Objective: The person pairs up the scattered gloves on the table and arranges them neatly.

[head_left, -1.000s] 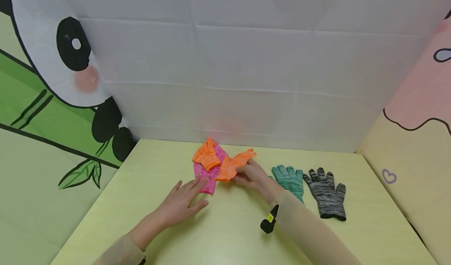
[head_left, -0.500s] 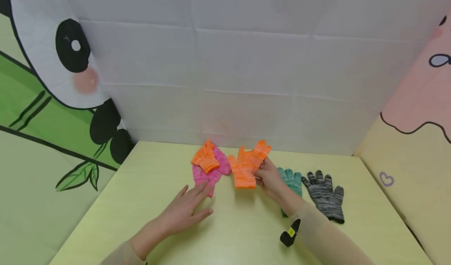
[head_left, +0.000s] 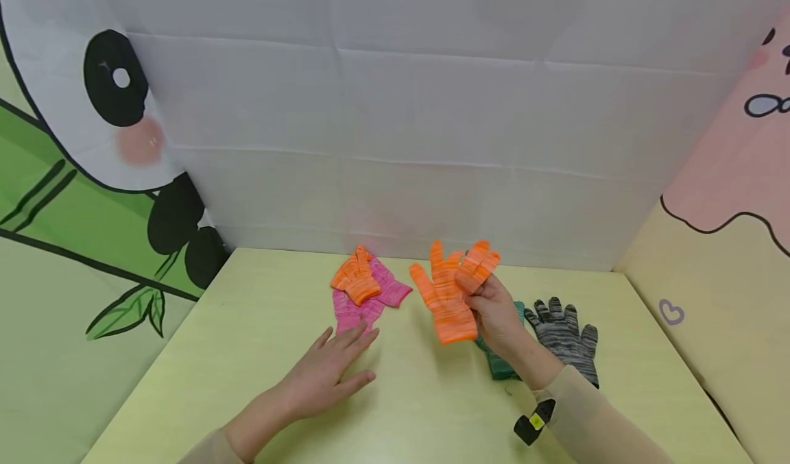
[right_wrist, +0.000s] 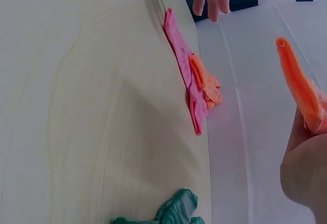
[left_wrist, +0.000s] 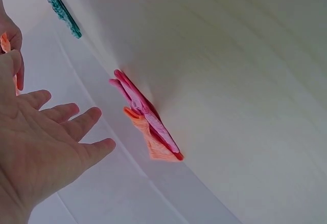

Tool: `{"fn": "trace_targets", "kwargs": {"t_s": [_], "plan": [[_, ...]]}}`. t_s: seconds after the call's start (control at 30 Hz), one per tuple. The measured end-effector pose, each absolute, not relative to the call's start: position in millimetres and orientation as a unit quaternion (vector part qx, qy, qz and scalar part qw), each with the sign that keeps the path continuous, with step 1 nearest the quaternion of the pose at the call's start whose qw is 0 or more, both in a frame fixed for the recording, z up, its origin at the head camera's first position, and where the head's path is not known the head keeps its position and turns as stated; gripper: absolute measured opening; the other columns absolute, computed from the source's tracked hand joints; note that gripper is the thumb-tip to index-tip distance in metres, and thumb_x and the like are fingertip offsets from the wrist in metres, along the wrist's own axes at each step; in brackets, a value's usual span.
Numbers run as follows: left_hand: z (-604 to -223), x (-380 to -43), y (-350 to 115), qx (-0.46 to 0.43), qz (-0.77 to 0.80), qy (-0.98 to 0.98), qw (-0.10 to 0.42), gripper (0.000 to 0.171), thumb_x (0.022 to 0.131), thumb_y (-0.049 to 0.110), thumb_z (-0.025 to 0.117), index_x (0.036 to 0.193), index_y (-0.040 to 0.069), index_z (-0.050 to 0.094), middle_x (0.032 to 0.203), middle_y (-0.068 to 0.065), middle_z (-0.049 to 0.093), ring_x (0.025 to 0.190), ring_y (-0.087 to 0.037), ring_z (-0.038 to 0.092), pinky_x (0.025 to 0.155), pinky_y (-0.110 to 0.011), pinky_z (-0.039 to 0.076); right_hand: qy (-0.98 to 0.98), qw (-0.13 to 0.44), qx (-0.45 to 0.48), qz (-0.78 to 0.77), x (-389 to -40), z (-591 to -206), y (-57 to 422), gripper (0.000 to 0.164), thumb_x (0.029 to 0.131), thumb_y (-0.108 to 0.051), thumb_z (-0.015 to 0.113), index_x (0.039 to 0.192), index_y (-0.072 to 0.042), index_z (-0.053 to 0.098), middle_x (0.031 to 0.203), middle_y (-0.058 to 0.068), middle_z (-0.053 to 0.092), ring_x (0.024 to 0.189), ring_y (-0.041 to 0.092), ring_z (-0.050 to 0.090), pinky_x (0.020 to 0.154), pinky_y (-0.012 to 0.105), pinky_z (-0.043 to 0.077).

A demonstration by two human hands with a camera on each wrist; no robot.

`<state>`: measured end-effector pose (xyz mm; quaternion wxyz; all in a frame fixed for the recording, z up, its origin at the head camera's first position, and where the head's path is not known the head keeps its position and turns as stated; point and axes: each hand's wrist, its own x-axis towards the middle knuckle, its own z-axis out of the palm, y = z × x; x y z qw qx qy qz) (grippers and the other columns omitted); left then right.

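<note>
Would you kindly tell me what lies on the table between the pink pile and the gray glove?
A green glove, partly hidden behind the right hand, as the head view shows.

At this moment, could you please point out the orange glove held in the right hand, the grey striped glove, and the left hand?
Held orange glove [head_left: 450,305]: head view, on its broad middle part.
Grey striped glove [head_left: 568,339]: head view, below its fingers.
Left hand [head_left: 326,376]: head view, on its back.

Soft light is falling across the counter [head_left: 234,327], a faint shadow is spreading beneath the left hand [head_left: 327,373], and both wrist views are looking dimmer and greyer.
</note>
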<state>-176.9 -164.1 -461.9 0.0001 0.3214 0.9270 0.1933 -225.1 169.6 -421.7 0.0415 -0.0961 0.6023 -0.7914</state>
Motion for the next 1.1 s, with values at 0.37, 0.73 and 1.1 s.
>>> {"fn": "trace_targets", "kwargs": {"t_s": [0.37, 0.73, 1.1], "plan": [[-462, -177, -163, 0.329, 0.175, 0.928, 0.015, 0.071, 0.103, 0.058, 0.049, 0.161, 0.019, 0.036, 0.167, -0.008, 0.027, 0.151, -0.032, 0.030, 0.119, -0.063, 0.017, 0.654, 0.029, 0.011, -0.756, -225, -448, 140, 0.082, 0.088, 0.022, 0.032, 0.162, -0.012, 0.025, 0.140, 0.025, 0.055, 0.095, 0.025, 0.065, 0.065, 0.032, 0.054], [-468, -178, -164, 0.327, 0.147, 0.933, 0.031, 0.069, 0.103, 0.053, 0.053, 0.161, 0.019, 0.037, 0.166, -0.011, 0.029, 0.151, -0.037, 0.028, 0.120, -0.063, 0.015, 0.697, 0.094, 0.068, -0.707, -219, -474, 128, 0.093, 0.080, 0.026, 0.034, 0.163, 0.000, 0.001, 0.166, 0.027, 0.016, 0.151, 0.043, 0.022, 0.113, 0.048, 0.037], [-468, -175, -163, 0.329, 0.147, 0.933, 0.028, 0.068, 0.103, 0.052, 0.054, 0.161, 0.021, 0.037, 0.167, -0.010, 0.029, 0.151, -0.036, 0.029, 0.120, -0.063, 0.016, 0.665, 0.159, 0.047, -0.729, -205, -468, 139, 0.088, 0.092, 0.014, 0.043, 0.161, 0.001, -0.010, 0.169, 0.024, 0.000, 0.151, 0.043, 0.019, 0.094, 0.041, 0.052]]}}
